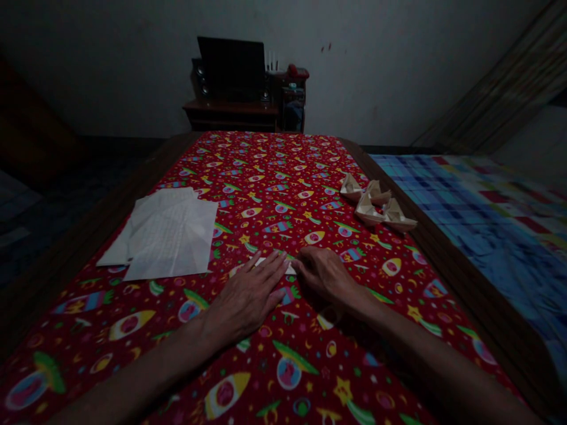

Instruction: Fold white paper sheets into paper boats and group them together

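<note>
A small folded piece of white paper point(290, 270) lies on the red cloth in front of me, mostly covered by my hands. My left hand point(248, 295) rests flat across it with the fingers stretched out, pressing it down. At the paper's right end, my right hand point(326, 274) is closed, thumb and fingers pinching the tip. Several folded paper boats point(370, 211) stand grouped at the table's right side, beyond my right hand. To the left, a loose stack of printed white sheets point(177, 239) lies spread out.
The red patterned tablecloth point(283, 360) covers a long table with dark wooden edges point(469, 313). Past the far end stand a dark monitor point(231, 68), speakers and a red telephone point(297, 72). A bed with a blue checked sheet point(447, 206) is on the right.
</note>
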Available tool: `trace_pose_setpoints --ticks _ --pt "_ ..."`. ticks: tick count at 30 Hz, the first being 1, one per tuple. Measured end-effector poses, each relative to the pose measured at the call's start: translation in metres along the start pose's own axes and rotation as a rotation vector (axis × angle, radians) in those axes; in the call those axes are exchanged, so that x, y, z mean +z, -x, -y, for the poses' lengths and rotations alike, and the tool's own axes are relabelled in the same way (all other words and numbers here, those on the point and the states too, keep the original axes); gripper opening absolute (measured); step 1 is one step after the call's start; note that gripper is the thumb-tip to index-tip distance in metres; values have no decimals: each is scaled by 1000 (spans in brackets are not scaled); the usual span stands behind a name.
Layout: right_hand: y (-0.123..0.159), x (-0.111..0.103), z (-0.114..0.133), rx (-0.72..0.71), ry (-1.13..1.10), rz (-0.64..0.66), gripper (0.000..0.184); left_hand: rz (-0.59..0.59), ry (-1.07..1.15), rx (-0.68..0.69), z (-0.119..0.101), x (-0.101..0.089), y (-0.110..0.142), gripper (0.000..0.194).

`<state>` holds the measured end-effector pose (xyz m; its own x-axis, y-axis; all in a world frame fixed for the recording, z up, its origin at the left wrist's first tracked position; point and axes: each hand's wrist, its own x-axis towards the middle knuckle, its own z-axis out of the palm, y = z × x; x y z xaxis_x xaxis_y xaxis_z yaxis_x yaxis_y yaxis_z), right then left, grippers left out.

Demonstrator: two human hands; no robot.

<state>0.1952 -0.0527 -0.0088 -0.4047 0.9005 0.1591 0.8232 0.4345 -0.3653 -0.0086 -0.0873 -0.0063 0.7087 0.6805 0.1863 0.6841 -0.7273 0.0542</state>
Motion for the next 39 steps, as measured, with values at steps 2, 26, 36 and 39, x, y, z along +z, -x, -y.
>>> trace_pose_setpoints --ticks 2,26,36,39 --pt "2 -2 2 9 34 -45 17 16 1 -10 1 1 2 48" --pt "32 3 19 -429 187 -18 47 -57 -16 -62 9 -2 14 44" --pt "22 -1 5 -324 -11 -104 20 -193 153 -169 33 3 16 36" --pt "13 3 3 -276 -3 -122 31 -271 269 -239 38 4 5 36"
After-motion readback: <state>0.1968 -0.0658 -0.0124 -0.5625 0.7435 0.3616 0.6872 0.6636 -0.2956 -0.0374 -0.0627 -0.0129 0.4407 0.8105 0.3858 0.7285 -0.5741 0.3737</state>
